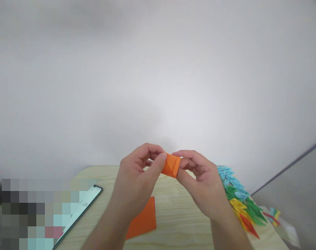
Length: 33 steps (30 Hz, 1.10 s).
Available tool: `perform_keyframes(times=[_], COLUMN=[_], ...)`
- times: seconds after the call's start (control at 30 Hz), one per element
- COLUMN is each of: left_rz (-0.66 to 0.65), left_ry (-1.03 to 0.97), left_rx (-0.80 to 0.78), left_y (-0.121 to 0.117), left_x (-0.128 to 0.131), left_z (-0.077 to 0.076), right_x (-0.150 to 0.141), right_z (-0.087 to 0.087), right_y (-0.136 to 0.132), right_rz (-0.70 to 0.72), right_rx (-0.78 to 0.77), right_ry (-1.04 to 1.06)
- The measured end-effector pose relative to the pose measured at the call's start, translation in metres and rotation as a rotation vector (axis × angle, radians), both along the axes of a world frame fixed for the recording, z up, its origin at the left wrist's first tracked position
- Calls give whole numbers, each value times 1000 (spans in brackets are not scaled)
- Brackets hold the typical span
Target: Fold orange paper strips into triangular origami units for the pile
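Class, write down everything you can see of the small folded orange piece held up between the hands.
The piece is plain orange and looks like paper, folded into a small, roughly four-sided shape. Creases cross its face, and a narrow band runs along its right edge. It is held up, slightly tilted, above the table. The left hand grips its left end, thumb on the near face; the right hand is at its right edge. Its back is hidden.
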<state>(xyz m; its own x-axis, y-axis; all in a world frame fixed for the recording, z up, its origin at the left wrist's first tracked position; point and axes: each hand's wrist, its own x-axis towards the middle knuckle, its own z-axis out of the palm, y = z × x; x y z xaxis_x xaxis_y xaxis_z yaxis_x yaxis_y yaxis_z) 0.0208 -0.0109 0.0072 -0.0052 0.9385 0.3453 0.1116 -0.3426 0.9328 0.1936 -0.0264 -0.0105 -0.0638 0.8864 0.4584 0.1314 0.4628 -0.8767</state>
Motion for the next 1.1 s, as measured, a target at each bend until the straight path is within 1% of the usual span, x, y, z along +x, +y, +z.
perform_keyframes(times=[0.1, 0.23, 0.33, 0.43, 0.57, 0.73, 0.8, 0.9, 1.0, 1.1], left_rz=[-16, -57, -69, -81, -84, -102, -133, -189, -217, -235], left_ry=[14, -6, -12, -30, -42, -34, -53, -98, -91, -65], left_rx=[-49, -75, -86, -88, -106, -132, -132, -115, -71, -33], left_y=[2, 4, 6, 6, 4, 7, 9, 9, 6, 4], left_x=[-1, 0, 0, 0, 1, -1, -2, -2, -3, -5], left_z=[-3, -6, -7, -6, -6, -8, -7, -3, 0, -1], right_x=[0, 2, 2, 2, 3, 2, 0, -2, -1, 1], right_z=[-1, 0, 3, 4, 3, 0, 0, 3, 4, 3], right_y=[0, 1, 3, 4, 6, 8, 8, 7, 8, 11], right_rz=[79, 186, 252, 279, 304, 401, 398, 349, 260, 147], right_rx=[-78, -157, -158, -145, -188, -233, -224, -216, -200, -193], right_ry=[57, 150, 203, 235, 268, 314, 328, 325, 324, 316])
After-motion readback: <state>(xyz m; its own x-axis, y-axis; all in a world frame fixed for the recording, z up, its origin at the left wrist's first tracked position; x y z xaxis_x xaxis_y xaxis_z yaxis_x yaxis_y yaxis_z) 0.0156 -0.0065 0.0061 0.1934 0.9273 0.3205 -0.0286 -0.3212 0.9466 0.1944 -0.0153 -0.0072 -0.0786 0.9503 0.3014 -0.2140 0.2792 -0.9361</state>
